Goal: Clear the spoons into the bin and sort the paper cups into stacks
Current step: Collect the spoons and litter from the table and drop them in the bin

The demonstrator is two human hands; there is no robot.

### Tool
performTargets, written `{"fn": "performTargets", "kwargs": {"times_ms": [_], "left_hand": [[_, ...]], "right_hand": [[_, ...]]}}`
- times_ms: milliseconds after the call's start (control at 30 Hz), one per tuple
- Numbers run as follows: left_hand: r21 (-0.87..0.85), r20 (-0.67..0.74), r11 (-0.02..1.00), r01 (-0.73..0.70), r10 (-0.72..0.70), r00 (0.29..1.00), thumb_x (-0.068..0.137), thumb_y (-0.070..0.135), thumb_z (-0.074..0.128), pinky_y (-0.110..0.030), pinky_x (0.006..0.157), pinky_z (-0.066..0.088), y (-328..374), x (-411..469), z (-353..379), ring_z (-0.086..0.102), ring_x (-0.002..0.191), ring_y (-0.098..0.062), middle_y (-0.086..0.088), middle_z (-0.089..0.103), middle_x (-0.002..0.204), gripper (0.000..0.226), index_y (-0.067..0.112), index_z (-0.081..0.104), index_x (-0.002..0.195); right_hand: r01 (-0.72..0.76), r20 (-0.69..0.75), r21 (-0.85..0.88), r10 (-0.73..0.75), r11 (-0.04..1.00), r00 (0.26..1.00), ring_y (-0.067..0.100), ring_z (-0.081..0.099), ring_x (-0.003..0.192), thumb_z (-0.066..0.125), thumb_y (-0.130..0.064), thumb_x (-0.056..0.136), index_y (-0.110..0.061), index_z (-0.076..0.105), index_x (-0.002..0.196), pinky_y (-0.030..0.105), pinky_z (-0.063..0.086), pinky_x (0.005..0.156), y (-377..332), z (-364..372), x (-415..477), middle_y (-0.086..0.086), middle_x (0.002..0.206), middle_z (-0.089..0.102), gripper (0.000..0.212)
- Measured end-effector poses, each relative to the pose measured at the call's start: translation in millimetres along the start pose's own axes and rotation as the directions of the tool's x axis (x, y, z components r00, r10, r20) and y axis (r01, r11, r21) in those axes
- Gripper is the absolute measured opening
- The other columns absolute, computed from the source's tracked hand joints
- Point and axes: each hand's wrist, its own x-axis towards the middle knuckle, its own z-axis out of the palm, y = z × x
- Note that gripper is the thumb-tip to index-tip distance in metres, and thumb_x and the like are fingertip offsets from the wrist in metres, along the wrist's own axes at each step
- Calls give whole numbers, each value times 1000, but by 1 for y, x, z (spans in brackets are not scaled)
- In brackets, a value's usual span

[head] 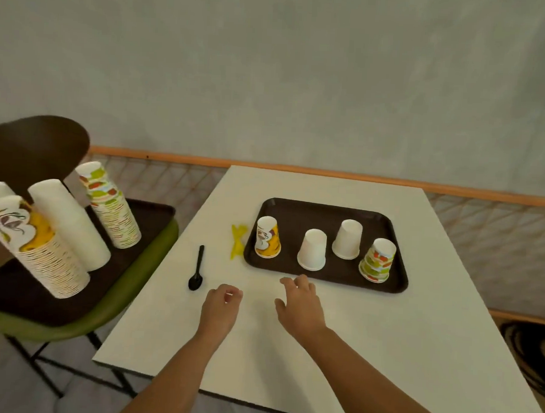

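I log smooth white table (384,338), grey plaster wall (303,81) | dark round-cornered tray (296,207) bears inverted paper cups: yellow-print cup (267,237), two plain white cups (312,250), green-orange cup (378,260) | black plastic spoon (197,270), yellow spoons (237,241) lie left of tray | left hand (220,311) curled in, holding nothing | right hand (300,305) fingers loose, spread, by tray's near rim

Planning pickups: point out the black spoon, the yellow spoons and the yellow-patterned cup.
black spoon (198,264), head view, middle of its handle.
yellow spoons (238,241), head view, where they overlap.
yellow-patterned cup (268,237), head view, printed side wall.
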Motion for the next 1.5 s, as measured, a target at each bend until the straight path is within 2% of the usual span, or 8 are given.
{"fn": "performTargets", "kwargs": {"times_ms": [300,600,800,933,1100,1233,1333,1500], "left_hand": [[69,-117,995,69,-61,991,93,15,49,-26,75,39,-27,84,-46,50,85,-20,-12,52,103,23,3,63,107],[291,-62,952,90,-75,995,89,30,58,-39,89,51,-42,165,-59,57,104,-29,-13,49,116,33,7,55,113],[463,3,878,118,-135,991,84,48,58,-39,83,51,-48,193,-53,56,104,-29,-12,53,113,52,5,53,112],[533,73,843,74,-133,988,87,36,57,-33,74,54,-53,205,-52,62,96,-25,-10,64,104,37,6,59,107],[487,141,873,43,-128,982,89,24,53,-22,46,35,-54,215,-59,58,75,-21,-12,66,92,27,1,62,98],[382,151,921,76,-143,978,90,22,51,-22,45,30,-53,219,-63,46,58,-13,-1,46,64,21,2,55,83],[287,145,952,103,-149,978,91,20,50,-21,47,32,-50,221,-65,46,59,-13,0,46,64,25,9,44,70],[127,144,983,133,-151,978,92,15,47,-22,52,38,-46,217,-70,55,69,-20,-16,65,86,12,6,47,84]], "right_hand": [[98,182,-81,-82,992,980,28,39,125,47,-25,95,-13,36,139,38,41,100,-62,21,81,11,135,38,47],[-3,164,-161,30,987,986,34,33,128,45,-16,93,-11,32,139,41,34,104,-113,38,167,18,138,34,48],[-53,169,-276,103,960,980,35,31,130,45,-15,91,-13,30,139,41,32,105,-125,54,207,19,139,37,50],[-94,152,-295,144,951,978,35,32,129,46,-10,90,-9,29,138,39,33,105,-126,67,227,21,138,38,51],[-129,126,-339,181,932,975,36,32,132,46,-8,92,-5,18,144,39,35,105,-125,78,245,23,142,35,59],[-158,88,-328,197,931,977,35,38,128,40,-7,95,-3,21,143,38,37,103,-126,85,252,22,139,38,52],[-174,81,-314,209,933,975,34,44,123,41,-6,94,-2,16,144,37,39,100,-128,93,250,22,136,40,56],[-152,38,-249,166,957,985,32,49,118,39,-2,94,-2,-3,148,36,45,94,-125,101,236,21,135,38,68]]}}
